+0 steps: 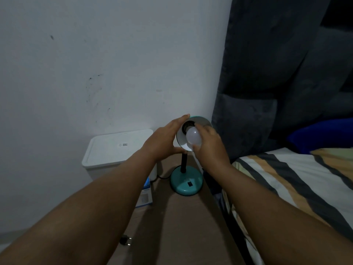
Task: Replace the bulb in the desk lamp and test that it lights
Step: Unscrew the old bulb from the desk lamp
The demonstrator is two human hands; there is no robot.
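Observation:
A teal desk lamp stands on a brown surface, its round base [186, 183] at the centre and a black neck rising to the shade [202, 122], which is tilted up toward me. My left hand [162, 140] grips the shade's left rim. My right hand [209, 148] holds a white bulb [193, 137] at the dark socket inside the shade; whether its cap sits in the socket is hidden. The bulb is unlit.
A white lidded box [114, 148] stands against the wall left of the lamp. A blue and white carton [146, 194] lies below it. A black plug [126, 240] rests on the brown surface. A bed with a striped cover [296, 180] and dark headboard lies at the right.

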